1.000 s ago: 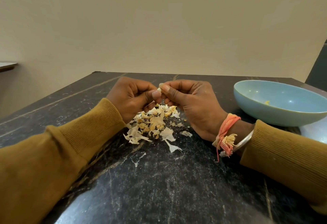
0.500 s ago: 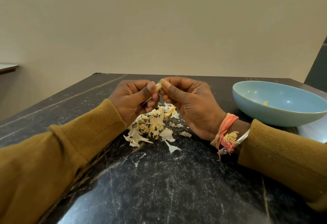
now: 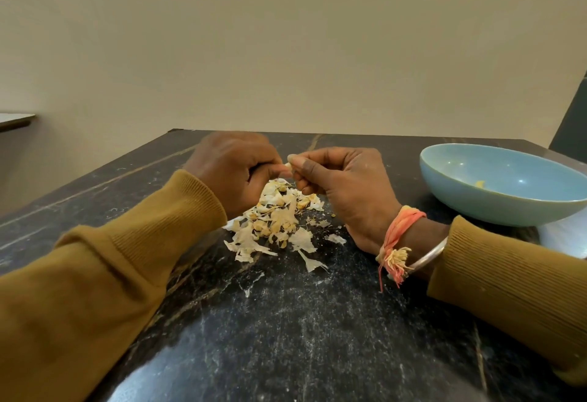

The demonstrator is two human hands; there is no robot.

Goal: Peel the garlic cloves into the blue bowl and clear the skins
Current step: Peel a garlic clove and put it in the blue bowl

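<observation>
Peeling garlic
The right grip pinches a clove; blurred left grip curled, hold unclear; skins beneath both.

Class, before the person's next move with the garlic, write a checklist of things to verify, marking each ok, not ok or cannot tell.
1. Right hand pinches the garlic clove at its fingertips: ok.
2. Clove fully peeled: cannot tell, it is mostly hidden.
3. Left hand has a grip on the clove: cannot tell, the hand is blurred.
4. Blue bowl upright, to the right of the hands, nothing between: ok.
5. Skins cleared from the table: not ok, a pile lies below the hands.
</observation>
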